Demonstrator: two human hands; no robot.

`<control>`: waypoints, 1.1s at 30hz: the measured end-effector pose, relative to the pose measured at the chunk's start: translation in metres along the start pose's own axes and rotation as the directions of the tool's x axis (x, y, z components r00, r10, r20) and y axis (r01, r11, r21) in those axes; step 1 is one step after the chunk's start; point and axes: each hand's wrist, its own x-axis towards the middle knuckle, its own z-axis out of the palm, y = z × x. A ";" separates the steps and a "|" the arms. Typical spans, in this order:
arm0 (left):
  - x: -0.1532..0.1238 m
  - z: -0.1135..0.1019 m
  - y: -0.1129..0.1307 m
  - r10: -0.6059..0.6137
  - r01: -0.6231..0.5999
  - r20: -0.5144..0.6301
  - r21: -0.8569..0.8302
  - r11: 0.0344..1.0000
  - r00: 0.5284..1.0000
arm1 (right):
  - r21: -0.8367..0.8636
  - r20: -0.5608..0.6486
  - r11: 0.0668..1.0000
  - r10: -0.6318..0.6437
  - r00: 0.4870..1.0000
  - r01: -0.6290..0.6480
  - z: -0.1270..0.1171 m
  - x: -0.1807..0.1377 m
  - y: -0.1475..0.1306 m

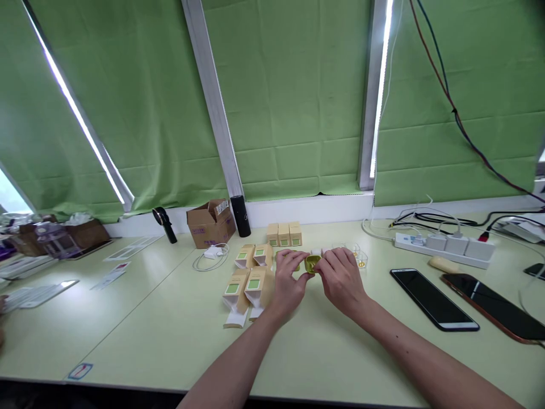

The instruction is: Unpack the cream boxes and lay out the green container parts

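Note:
Both my hands meet over the middle of the pale green table (170, 329). My left hand (287, 284) and my right hand (340, 278) pinch a small yellow-green jar (312, 264) between their fingertips. Just left of my left hand lie several open tan cartons with green labels (249, 278), flaps loose. Behind my hands stand three closed tan boxes (284, 234) in a row. A few small clear jars with gold caps (357, 257) sit past my right hand.
Two phones (434, 298) lie flat at the right, with a white power strip (443, 247) and cables behind. A brown cardboard box (210, 222), a black cylinder (240, 216) and a white charger cable (210, 255) sit at the back. Clutter fills the far left.

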 end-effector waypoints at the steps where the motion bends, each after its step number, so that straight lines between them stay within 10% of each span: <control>1: 0.000 0.000 0.000 -0.004 0.004 -0.001 -0.002 1.000 1.000 | -0.002 -0.002 1.000 -0.001 1.000 0.001 0.000 0.000 0.000; 17: 0.007 -0.008 -0.014 -0.168 0.175 -0.186 0.020 0.984 0.968 | 0.170 -0.006 0.974 0.153 0.988 -0.150 0.001 0.001 0.010; 33: 0.011 -0.009 -0.017 -0.320 0.295 -0.288 -0.128 0.947 0.903 | -0.025 0.352 0.985 0.168 0.921 -0.170 0.095 0.004 0.016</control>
